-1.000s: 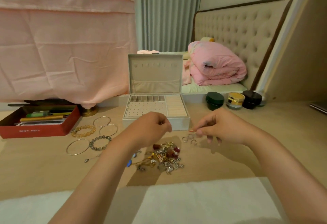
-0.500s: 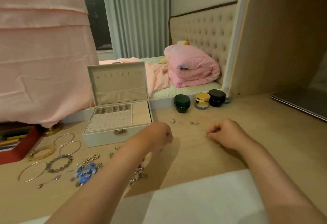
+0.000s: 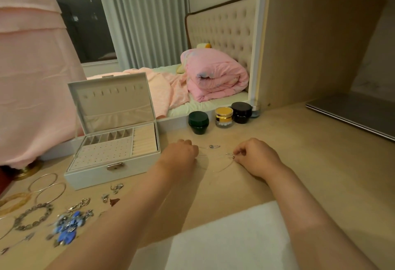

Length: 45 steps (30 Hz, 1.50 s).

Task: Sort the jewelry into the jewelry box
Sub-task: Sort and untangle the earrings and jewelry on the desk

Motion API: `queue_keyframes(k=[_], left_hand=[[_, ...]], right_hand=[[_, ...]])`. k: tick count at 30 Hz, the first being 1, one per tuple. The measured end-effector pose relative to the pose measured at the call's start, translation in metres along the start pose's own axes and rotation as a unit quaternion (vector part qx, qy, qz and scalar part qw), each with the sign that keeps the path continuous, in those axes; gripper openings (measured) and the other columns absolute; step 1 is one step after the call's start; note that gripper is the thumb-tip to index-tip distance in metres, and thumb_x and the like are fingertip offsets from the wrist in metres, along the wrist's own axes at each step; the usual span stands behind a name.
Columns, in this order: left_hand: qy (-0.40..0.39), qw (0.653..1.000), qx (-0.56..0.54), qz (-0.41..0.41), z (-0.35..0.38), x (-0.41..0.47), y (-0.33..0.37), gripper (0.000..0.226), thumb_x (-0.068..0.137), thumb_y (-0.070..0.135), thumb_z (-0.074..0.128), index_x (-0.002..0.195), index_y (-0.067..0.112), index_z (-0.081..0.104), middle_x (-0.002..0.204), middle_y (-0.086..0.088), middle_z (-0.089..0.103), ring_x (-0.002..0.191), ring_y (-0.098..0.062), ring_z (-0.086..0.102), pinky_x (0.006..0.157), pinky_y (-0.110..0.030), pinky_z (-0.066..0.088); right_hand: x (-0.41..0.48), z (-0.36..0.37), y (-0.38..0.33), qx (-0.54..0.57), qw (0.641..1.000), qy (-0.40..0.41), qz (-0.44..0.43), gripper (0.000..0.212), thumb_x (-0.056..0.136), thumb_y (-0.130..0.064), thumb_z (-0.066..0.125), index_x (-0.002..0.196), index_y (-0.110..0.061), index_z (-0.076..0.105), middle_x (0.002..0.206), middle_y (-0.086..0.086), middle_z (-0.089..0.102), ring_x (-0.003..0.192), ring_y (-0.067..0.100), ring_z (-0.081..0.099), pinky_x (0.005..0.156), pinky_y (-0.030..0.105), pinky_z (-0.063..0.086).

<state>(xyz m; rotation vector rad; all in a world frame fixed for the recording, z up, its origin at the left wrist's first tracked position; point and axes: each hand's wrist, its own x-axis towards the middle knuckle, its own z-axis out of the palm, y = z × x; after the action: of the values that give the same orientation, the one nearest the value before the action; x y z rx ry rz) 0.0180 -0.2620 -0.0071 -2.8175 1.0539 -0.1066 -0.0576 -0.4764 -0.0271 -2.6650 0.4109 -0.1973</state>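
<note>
A: Which step is this?

B: Straightening a thin chain [image 3: 216,169] before it is stored, I'd say. It sags in a loop on the surface [image 3: 310,163] between the two hands, at three o'clock from the jewelry box [image 3: 111,171].

A: How are the fingers set?

B: The right hand [image 3: 257,158] has its fingers [image 3: 240,152] curled and pinching one end of the chain, near a tiny clasp. The left hand [image 3: 181,156] is curled too. The chain runs into it, so it looks like a pinch, though the fingertips are hidden.

A: What does the next move call for?

B: Probably lifting the chain without letting it knot, then carrying it toward nine o'clock to the box. The upright lid [image 3: 113,101] has a row of hooks and a pocket, which would suit a chain.

A: Anything in the box?

B: Nothing I can see. The back slots [image 3: 108,137], the dotted earring panel [image 3: 102,153] and the ring rolls [image 3: 144,139] all look bare.

A: And the rest?

B: At eight o'clock lie bangles [image 3: 46,185], a bead bracelet [image 3: 34,219], a blue piece [image 3: 66,226] and small rings [image 3: 116,187]. A little charm [image 3: 214,146] sits at twelve o'clock from the chain, with three jars [image 3: 223,117] beyond it.
</note>
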Motion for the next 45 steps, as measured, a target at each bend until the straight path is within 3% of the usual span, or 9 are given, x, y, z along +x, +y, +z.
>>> queue_keyframes(k=[6,11,18,21,24,29,35,40,45], left_hand=[[0.032,0.992,-0.116,0.043,0.024,-0.017,0.004,0.032,0.102,0.031,0.045,0.126,0.021,0.062,0.119,-0.001,0.057,0.112,-0.021,0.052,0.095,-0.038,0.047],[0.066,0.983,-0.168,0.038,0.018,-0.035,-0.007,0.033,0.097,0.024,0.052,0.130,0.023,0.060,0.126,0.002,0.057,0.115,-0.018,0.054,0.097,-0.032,0.046],[0.130,0.968,-0.216,-0.011,0.001,-0.110,-0.054,0.021,0.098,0.032,0.054,0.115,0.034,0.067,0.109,0.019,0.062,0.096,-0.002,0.058,0.085,-0.027,0.050],[0.119,0.965,-0.221,-0.080,0.000,-0.150,-0.089,0.018,0.098,0.032,0.054,0.111,0.038,0.066,0.103,0.022,0.063,0.091,0.000,0.060,0.083,-0.029,0.052],[0.118,0.955,-0.224,-0.152,0.001,-0.186,-0.123,0.019,0.098,0.030,0.055,0.110,0.040,0.065,0.101,0.023,0.064,0.090,0.000,0.060,0.082,-0.029,0.053],[0.131,0.928,-0.263,-0.227,0.025,-0.232,-0.165,0.019,0.095,0.027,0.061,0.102,0.043,0.066,0.100,0.021,0.064,0.087,0.004,0.057,0.073,-0.018,0.046],[0.131,0.922,-0.286,-0.228,0.033,-0.243,-0.180,0.015,0.093,0.035,0.063,0.106,0.041,0.068,0.098,0.020,0.060,0.090,0.001,0.056,0.081,-0.026,0.051],[0.042,0.940,-0.273,-0.202,0.040,-0.247,-0.183,0.026,0.085,0.051,0.069,0.111,0.045,0.068,0.100,0.016,0.054,0.097,-0.006,0.049,0.086,-0.031,0.048],[0.021,0.940,-0.263,-0.216,0.040,-0.246,-0.187,0.024,0.087,0.043,0.071,0.110,0.045,0.069,0.107,0.012,0.053,0.101,-0.008,0.046,0.086,-0.028,0.046]], right_hand=[[-0.004,-0.002,0.003,-0.015,0.999,-0.030,-0.002,0.019,0.093,-0.026,0.067,0.108,-0.032,0.075,0.113,-0.009,0.069,0.105,0.015,0.062,0.087,0.029,0.050],[-0.015,-0.006,-0.010,-0.007,1.000,-0.006,-0.018,0.022,0.094,-0.032,0.065,0.115,-0.036,0.072,0.111,-0.011,0.058,0.099,0.010,0.055,0.083,0.029,0.048],[-0.047,-0.006,-0.087,0.016,0.991,-0.033,-0.126,0.019,0.097,-0.031,0.063,0.112,-0.036,0.072,0.112,-0.015,0.061,0.096,0.004,0.056,0.082,0.026,0.048],[-0.064,0.002,-0.137,0.064,0.978,-0.085,-0.179,0.014,0.096,-0.030,0.065,0.105,-0.036,0.074,0.102,-0.020,0.067,0.088,-0.001,0.060,0.078,0.026,0.050],[-0.072,0.020,-0.186,0.069,0.959,-0.141,-0.235,0.015,0.095,-0.029,0.067,0.106,-0.033,0.076,0.103,-0.017,0.070,0.089,-0.002,0.063,0.085,0.026,0.054],[-0.073,0.059,-0.254,0.048,0.934,-0.206,-0.289,0.017,0.094,-0.026,0.068,0.108,-0.032,0.075,0.108,-0.014,0.071,0.094,0.003,0.065,0.089,0.029,0.054],[-0.065,0.089,-0.288,0.011,0.925,-0.233,-0.300,0.014,0.090,-0.025,0.074,0.102,-0.032,0.077,0.097,-0.015,0.072,0.079,-0.001,0.066,0.078,0.024,0.054],[-0.066,0.104,-0.297,-0.065,0.913,-0.245,-0.319,0.021,0.085,-0.029,0.079,0.105,-0.034,0.077,0.093,-0.015,0.073,0.083,0.002,0.065,0.079,0.027,0.054],[-0.066,0.109,-0.294,-0.102,0.912,-0.216,-0.333,0.011,0.085,-0.037,0.078,0.096,-0.034,0.078,0.091,-0.016,0.072,0.083,0.001,0.063,0.073,0.024,0.050]])
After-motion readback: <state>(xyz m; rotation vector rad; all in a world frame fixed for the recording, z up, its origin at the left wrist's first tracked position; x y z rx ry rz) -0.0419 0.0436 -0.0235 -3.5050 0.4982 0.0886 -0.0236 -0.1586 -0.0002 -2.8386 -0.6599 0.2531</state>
